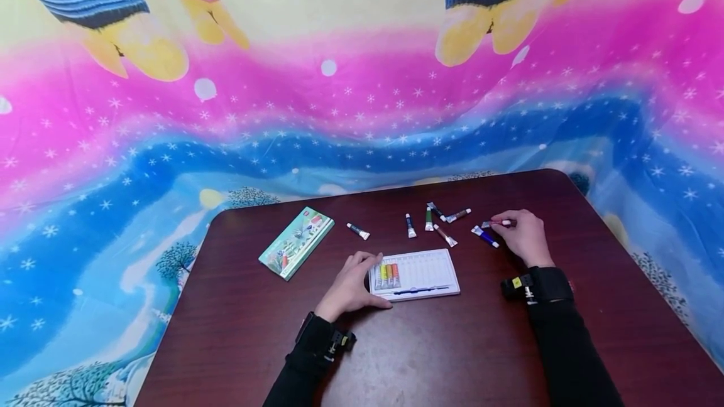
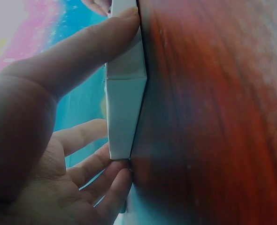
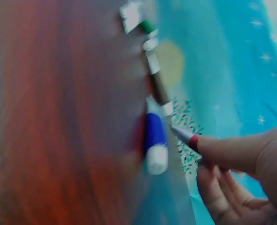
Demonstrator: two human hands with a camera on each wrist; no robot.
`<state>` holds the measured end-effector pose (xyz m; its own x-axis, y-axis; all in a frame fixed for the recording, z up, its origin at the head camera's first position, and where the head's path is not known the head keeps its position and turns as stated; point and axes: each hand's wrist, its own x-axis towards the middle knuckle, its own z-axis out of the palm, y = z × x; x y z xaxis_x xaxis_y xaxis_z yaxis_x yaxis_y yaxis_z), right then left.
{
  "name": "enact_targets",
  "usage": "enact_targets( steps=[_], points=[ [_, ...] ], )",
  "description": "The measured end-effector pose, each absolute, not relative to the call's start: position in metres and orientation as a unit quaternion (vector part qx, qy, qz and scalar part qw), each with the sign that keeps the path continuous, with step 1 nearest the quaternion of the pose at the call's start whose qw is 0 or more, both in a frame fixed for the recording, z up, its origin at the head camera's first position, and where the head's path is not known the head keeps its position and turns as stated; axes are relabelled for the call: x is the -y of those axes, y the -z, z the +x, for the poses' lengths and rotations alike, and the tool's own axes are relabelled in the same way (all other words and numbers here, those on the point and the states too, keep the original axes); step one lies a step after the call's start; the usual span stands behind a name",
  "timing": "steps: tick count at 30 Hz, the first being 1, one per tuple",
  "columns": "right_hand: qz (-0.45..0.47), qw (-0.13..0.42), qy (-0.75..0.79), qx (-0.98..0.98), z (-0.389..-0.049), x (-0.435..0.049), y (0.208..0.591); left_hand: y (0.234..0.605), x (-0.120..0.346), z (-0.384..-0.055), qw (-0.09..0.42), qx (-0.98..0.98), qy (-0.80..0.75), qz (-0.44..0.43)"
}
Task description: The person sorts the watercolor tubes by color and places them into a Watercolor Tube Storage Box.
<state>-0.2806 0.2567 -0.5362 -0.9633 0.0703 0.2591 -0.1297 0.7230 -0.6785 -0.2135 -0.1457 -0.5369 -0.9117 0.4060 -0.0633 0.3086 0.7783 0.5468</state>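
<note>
My left hand (image 1: pixel 351 284) holds the left end of a white plastic tray (image 1: pixel 430 260), the thumb along its front side and the fingers round its far left corner. In the left wrist view the tray's pale side wall (image 2: pixel 124 112) stands between thumb and fingers. Several yellow-to-orange paint tubes (image 1: pixel 387 276) lie in the tray's left part, and a thin blue paintbrush (image 1: pixel 421 290) along its front. Above the table at the right, my right hand (image 1: pixel 527 237) pinches a red paint tube (image 3: pixel 190 137) with a white cap. Just beside it lies a blue paint tube (image 1: pixel 486 237).
Several dark, green and brown paint tubes are scattered behind the tray, among them a green tube (image 1: pixel 428 218) and a brown tube (image 1: pixel 459 215). A black tube (image 1: pixel 358 230) lies nearer a green illustrated box (image 1: pixel 296 242) on the left. A patterned cloth (image 1: pixel 362 112) hangs behind the table.
</note>
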Motion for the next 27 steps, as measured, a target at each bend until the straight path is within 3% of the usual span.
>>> enact_targets(
  steps=[18, 27],
  points=[
    [0.056, 0.125, -0.725, 0.675, -0.282, -0.252, 0.517, 0.537, 0.145, -0.214, 0.092, -0.939, -0.274, 0.188],
    [0.138, 0.105, -0.829, 0.532, -0.287, -0.25, 0.514, 0.537, 0.145, -0.213, 0.092, -0.939, -0.274, 0.185]
  ],
)
